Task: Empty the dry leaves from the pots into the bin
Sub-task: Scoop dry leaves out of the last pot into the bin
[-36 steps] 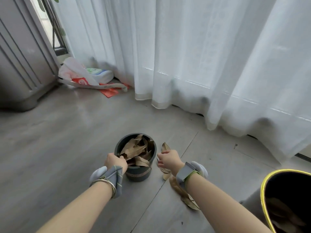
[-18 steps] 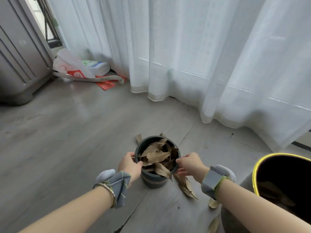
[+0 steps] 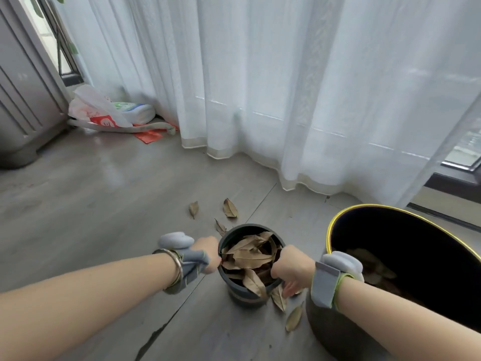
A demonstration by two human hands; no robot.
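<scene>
White sheer curtain [image 3: 273, 87] hanging to the grey floor [image 3: 91, 204]. Black bin [image 3: 416, 256] with yellow rim, just right of the dark plastic pot [image 3: 242, 293] filled with dry leaves [image 3: 251, 259]. Left hand [image 3: 208, 255] and right hand [image 3: 292, 267] each curl over the pot's rim, gripping opposite sides. Loose leaves [image 3: 230, 208] lie around it.

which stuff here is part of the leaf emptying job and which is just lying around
Part of the job:
- pot full of dry leaves
- bin with yellow rim
- loose leaves on floor
- left hand and right hand, both gripping the pot's rim

Just lying about:
- plastic bags
- red paper
- curtain
</scene>
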